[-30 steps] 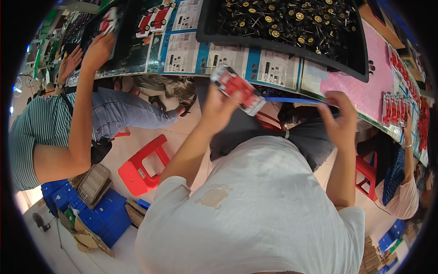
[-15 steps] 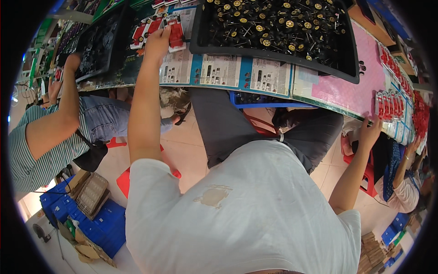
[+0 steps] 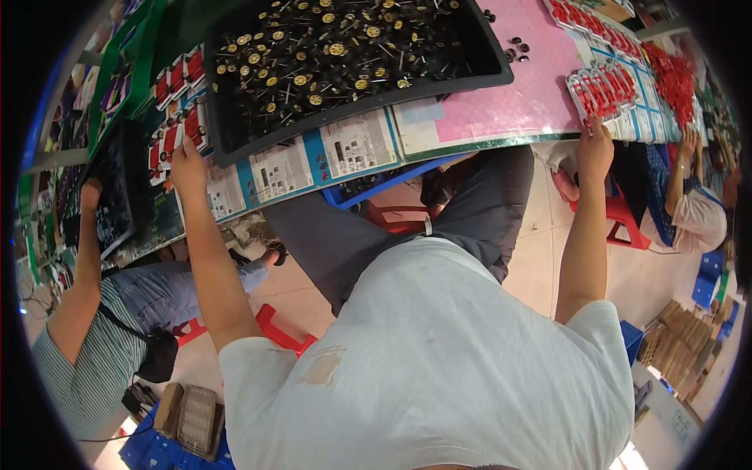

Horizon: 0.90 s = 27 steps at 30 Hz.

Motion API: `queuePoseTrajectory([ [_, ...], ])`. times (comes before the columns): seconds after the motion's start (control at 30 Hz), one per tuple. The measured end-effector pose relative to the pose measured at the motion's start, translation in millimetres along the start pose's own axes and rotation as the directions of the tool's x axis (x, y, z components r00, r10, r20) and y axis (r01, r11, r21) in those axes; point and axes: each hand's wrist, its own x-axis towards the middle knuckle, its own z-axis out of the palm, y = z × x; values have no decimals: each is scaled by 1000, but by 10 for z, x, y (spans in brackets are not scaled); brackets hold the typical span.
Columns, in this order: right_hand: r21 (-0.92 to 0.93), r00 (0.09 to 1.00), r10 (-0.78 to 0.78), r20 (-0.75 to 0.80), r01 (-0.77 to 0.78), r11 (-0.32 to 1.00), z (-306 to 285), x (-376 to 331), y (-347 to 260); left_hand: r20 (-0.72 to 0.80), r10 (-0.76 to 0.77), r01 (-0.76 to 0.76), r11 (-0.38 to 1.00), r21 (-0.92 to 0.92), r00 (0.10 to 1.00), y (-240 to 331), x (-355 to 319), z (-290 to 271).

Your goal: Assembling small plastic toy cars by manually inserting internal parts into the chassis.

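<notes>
My left hand [image 3: 189, 166] is closed at the near edge of a group of red and white toy car bodies [image 3: 166, 145] on the left of the table. Its fingertips press on the nearest car. My right hand [image 3: 595, 147] reaches to the right, its fingers pinched at the near end of a tight row of red toy car bodies [image 3: 605, 88]. What lies between those fingertips is mostly hidden. Between my hands stands a large black tray [image 3: 352, 106] full of black wheels with yellow hubs and thin metal axles.
Loose black wheels [image 3: 517, 51] lie on the pink sheet [image 3: 486, 102]. More red car bodies [image 3: 576, 19] line the far right, by a heap of red parts [image 3: 670, 70]. A co-worker in a striped shirt [image 3: 86, 352] sits left; another person [image 3: 689, 211] works at right.
The view has turned toward the right, so the table appears shifted left. My right hand has come from the table edge up to the row of car bodies; my left stays by the left-hand cars.
</notes>
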Motion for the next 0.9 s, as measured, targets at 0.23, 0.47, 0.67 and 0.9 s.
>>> queuePoseTrajectory([
  [0.23,482,958,268,98,-282,830,-435,-290,-259,-304,189,-252,950,-185,934,817,-1854,-48],
  [0.47,718,984,-144,107,24,696,-1081,-655,-1380,668,598,600,355,-717,444,2126,-3054,326],
  [0.67,774,828,-560,-13,363,519,-1237,-999,-2068,709,519,714,241,-657,477,2635,-3059,542],
  [0.9,948,919,-340,201,-94,305,-1063,-865,-2029,564,540,355,447,-821,625,2501,-3064,410],
])
